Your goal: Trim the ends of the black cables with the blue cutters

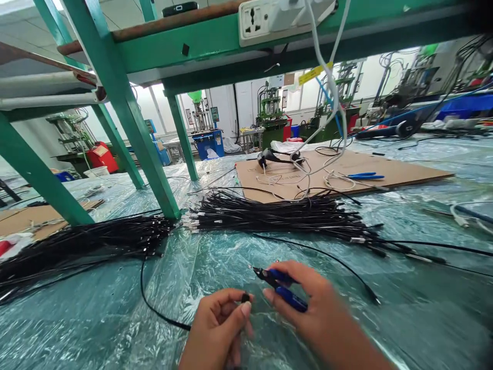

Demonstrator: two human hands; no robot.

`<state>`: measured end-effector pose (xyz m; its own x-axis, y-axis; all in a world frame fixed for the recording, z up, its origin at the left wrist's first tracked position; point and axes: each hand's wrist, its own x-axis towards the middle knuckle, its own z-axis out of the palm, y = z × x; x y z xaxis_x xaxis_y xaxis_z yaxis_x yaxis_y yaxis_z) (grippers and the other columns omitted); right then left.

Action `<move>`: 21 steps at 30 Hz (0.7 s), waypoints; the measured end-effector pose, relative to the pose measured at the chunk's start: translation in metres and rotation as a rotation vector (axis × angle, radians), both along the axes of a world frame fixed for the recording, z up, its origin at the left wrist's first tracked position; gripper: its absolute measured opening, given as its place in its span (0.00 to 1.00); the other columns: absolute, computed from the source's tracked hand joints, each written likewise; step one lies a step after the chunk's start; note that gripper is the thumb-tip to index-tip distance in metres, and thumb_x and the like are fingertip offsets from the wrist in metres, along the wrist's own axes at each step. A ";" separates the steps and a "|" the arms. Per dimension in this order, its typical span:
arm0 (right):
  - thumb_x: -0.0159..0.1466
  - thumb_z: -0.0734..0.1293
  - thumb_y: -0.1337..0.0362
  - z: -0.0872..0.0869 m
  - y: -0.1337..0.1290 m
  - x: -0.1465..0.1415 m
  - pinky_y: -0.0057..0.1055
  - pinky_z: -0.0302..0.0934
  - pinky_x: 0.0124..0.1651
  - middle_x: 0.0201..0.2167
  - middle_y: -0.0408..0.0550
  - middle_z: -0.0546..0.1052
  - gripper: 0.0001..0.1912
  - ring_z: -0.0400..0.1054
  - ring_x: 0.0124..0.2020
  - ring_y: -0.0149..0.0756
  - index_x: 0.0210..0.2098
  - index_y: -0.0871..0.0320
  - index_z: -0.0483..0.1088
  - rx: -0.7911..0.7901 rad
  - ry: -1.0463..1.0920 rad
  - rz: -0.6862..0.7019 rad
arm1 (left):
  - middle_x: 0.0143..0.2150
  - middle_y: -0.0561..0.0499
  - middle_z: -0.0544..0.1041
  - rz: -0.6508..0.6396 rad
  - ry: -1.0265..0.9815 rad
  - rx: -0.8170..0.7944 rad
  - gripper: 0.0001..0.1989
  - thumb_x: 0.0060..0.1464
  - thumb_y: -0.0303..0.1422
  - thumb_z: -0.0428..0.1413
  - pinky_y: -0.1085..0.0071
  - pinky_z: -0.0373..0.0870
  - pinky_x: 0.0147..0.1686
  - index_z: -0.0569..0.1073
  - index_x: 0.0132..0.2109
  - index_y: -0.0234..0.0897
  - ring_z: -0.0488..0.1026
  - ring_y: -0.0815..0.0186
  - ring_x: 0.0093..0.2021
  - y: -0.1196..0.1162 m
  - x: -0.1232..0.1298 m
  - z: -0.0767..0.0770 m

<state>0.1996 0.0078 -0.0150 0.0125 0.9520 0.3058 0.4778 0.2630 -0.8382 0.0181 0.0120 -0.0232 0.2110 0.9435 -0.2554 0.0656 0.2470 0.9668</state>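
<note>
At the bottom centre my left hand [223, 324] is closed, pinching the black end of a cable [245, 297] between thumb and fingertips. A black cable [157, 312] curves from behind this hand up to the left pile. Just to the right, my right hand [311, 303] is wrapped round blue-handled cutters [288, 295], whose dark jaws point up and left, above and apart from the cable end. Beyond the hands lies a bundle of black cables [269, 216], with one loose cable [331, 257] trailing toward the right.
A second pile of black cables [96, 239] lies at the left beside a green metal leg [142, 139]. Cardboard [400, 172] at the back holds blue pliers [365, 176] and white cords. A green beam with a power strip [269, 23] crosses overhead. Plastic film covers the table [96, 318].
</note>
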 end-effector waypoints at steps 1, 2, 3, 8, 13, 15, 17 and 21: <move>0.54 0.69 0.59 0.000 0.001 0.003 0.44 0.64 0.44 0.37 0.47 0.79 0.10 0.72 0.39 0.45 0.37 0.52 0.75 0.040 -0.074 0.003 | 0.20 0.51 0.75 0.003 -0.031 -0.018 0.33 0.37 0.58 0.64 0.80 0.51 0.11 0.77 0.36 0.29 0.59 0.77 0.10 0.001 -0.002 0.002; 0.54 0.70 0.61 0.000 0.002 0.005 0.44 0.64 0.43 0.36 0.45 0.79 0.09 0.72 0.38 0.45 0.36 0.51 0.75 0.099 -0.163 0.006 | 0.20 0.51 0.75 0.007 -0.058 -0.033 0.32 0.37 0.56 0.65 0.81 0.51 0.11 0.77 0.36 0.29 0.60 0.77 0.10 0.002 -0.003 0.003; 0.53 0.71 0.64 -0.001 0.003 0.007 0.42 0.64 0.41 0.35 0.43 0.79 0.10 0.73 0.37 0.43 0.36 0.50 0.74 0.174 -0.259 0.006 | 0.20 0.51 0.76 0.012 -0.084 -0.045 0.30 0.38 0.55 0.66 0.81 0.51 0.11 0.76 0.36 0.30 0.60 0.78 0.10 0.003 -0.005 0.005; 0.43 0.75 0.73 -0.005 0.002 0.007 0.33 0.65 0.34 0.31 0.35 0.79 0.24 0.73 0.31 0.36 0.38 0.49 0.71 0.484 -0.511 -0.021 | 0.20 0.51 0.77 0.018 -0.178 -0.088 0.25 0.40 0.50 0.67 0.83 0.53 0.10 0.75 0.34 0.31 0.62 0.78 0.10 0.004 -0.011 0.008; 0.47 0.70 0.71 -0.001 0.002 0.008 0.31 0.65 0.32 0.30 0.36 0.78 0.19 0.73 0.29 0.34 0.39 0.50 0.69 0.594 -0.588 0.003 | 0.20 0.51 0.78 0.044 -0.206 -0.109 0.24 0.39 0.47 0.69 0.83 0.53 0.10 0.74 0.34 0.31 0.61 0.78 0.09 0.003 -0.009 0.007; 0.51 0.67 0.70 0.001 0.003 0.009 0.31 0.64 0.31 0.29 0.37 0.78 0.14 0.72 0.27 0.33 0.38 0.51 0.69 0.609 -0.605 0.005 | 0.20 0.51 0.78 0.031 -0.214 -0.123 0.23 0.39 0.46 0.69 0.83 0.53 0.10 0.73 0.34 0.31 0.61 0.79 0.09 0.002 -0.009 0.008; 0.53 0.65 0.70 0.001 0.003 0.010 0.31 0.63 0.30 0.28 0.38 0.78 0.12 0.72 0.26 0.33 0.37 0.52 0.69 0.615 -0.610 0.011 | 0.20 0.51 0.78 0.017 -0.220 -0.136 0.23 0.40 0.46 0.69 0.83 0.52 0.10 0.73 0.33 0.31 0.61 0.79 0.09 0.001 -0.009 0.009; 0.56 0.64 0.69 -0.002 0.002 0.011 0.31 0.62 0.32 0.29 0.40 0.78 0.11 0.72 0.28 0.33 0.38 0.52 0.70 0.614 -0.604 0.019 | 0.20 0.51 0.78 0.007 -0.204 -0.157 0.23 0.40 0.47 0.68 0.83 0.51 0.10 0.73 0.33 0.32 0.61 0.79 0.09 0.000 -0.009 0.012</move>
